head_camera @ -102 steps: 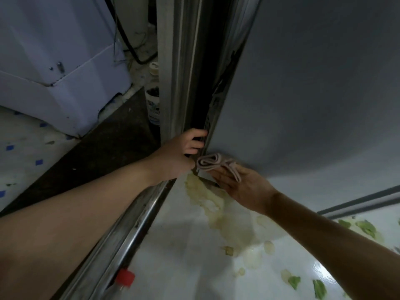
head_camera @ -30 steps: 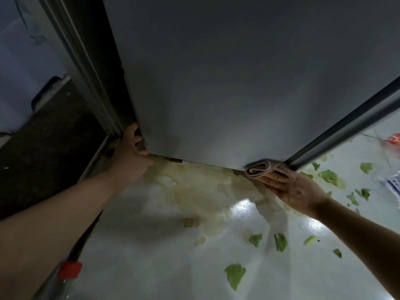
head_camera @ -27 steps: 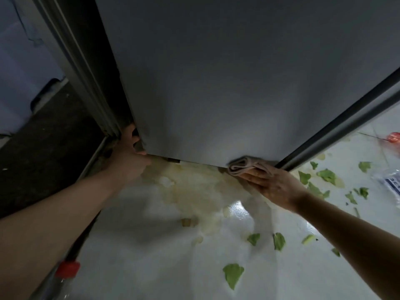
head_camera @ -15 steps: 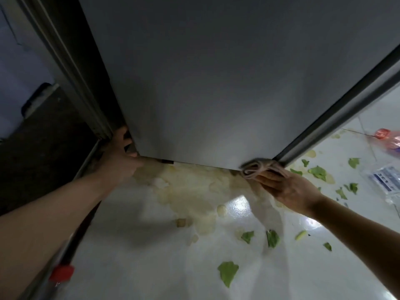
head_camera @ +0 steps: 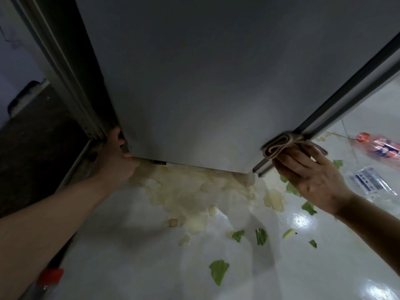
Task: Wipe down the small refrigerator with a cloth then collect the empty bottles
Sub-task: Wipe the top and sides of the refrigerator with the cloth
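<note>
- refrigerator (head_camera: 216, 83): smooth matt grey panel, upper centre
- cloth (head_camera: 279, 145): soft folded fabric, right
- floor (head_camera: 140, 256): glossy pale tiles
- bottles (head_camera: 381, 148): clear plastic, far right

Two bare forearms, left hand (head_camera: 113, 161) and right hand (head_camera: 311, 176) (no sleeves, rings or watch visible)

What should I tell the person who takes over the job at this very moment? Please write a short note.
Left hand grips the refrigerator's lower left corner. Right hand presses the folded cloth against the lower right corner, by the dark seal strip. Wiping is in progress. Bottles not collected: two lie on the floor at right, a red-capped one at bottom left. Spill stain and green scraps lie on the floor.
</note>
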### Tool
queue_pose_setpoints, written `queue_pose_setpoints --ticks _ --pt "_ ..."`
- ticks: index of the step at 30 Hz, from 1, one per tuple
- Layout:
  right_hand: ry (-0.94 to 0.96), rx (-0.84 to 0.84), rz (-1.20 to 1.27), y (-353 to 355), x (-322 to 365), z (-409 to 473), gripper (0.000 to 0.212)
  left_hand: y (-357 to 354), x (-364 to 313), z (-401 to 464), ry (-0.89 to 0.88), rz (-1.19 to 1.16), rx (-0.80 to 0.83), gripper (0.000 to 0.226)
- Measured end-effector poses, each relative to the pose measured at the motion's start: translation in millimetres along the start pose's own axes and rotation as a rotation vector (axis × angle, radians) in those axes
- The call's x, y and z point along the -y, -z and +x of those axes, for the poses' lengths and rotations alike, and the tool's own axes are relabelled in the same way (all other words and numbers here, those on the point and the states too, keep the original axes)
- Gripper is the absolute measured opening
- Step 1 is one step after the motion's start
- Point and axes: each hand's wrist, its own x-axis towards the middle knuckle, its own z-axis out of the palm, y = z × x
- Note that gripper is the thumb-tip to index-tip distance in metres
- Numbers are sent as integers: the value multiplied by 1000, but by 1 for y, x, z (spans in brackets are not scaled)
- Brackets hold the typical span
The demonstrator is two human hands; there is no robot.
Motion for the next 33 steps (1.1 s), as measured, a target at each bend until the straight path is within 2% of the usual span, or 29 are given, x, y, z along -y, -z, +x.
queue_pose_setpoints --ticks 4,6,9,11,14,16,18,19,21,23,25,27,29,31,33 --pt "-171 -57 84 -9 18 7 30 -3 1 0 -17 2 -37 83" --pt "-175 -51 112 -19 31 9 28 -2 2 1 -26 15 -31 82" --pt "-119 41 117 -31 47 4 24 2 2 2 -12 -3 1 86" --pt "-173 128 176 -28 56 8 21 5 2 2 -6 8 25 89" --pt "-215 246 393 -14 66 19 18 7 2 2 19 24 29 92" --pt "-283 332 622 -2 76 22 16 9 1 1 19 37 42 92" --pt "-505 319 890 14 89 21 22 12 1 1 5 41 59 91" --pt "-683 275 1036 23 96 19 26 13 1 1 -1 38 62 89" --pt "-1155 210 1284 38 104 15 33 16 3 2 -9 41 58 85" --pt "-1526 190 1248 39 103 14 30 16 5 3 -27 44 47 81" --pt "-1781 178 1168 29 97 22 23 16 6 4 -47 44 37 77" --pt "-2052 94 1144 18 94 39 25 15 6 4 -57 35 35 75" --pt "-2300 78 1159 7 98 58 29 16 6 4 -66 29 37 73" --pt "-2474 31 1242 -4 106 77 30 18 6 5 -83 43 46 71" --pt "-2540 -133 1352 -8 110 100 19 20 6 6 -98 42 53 69"
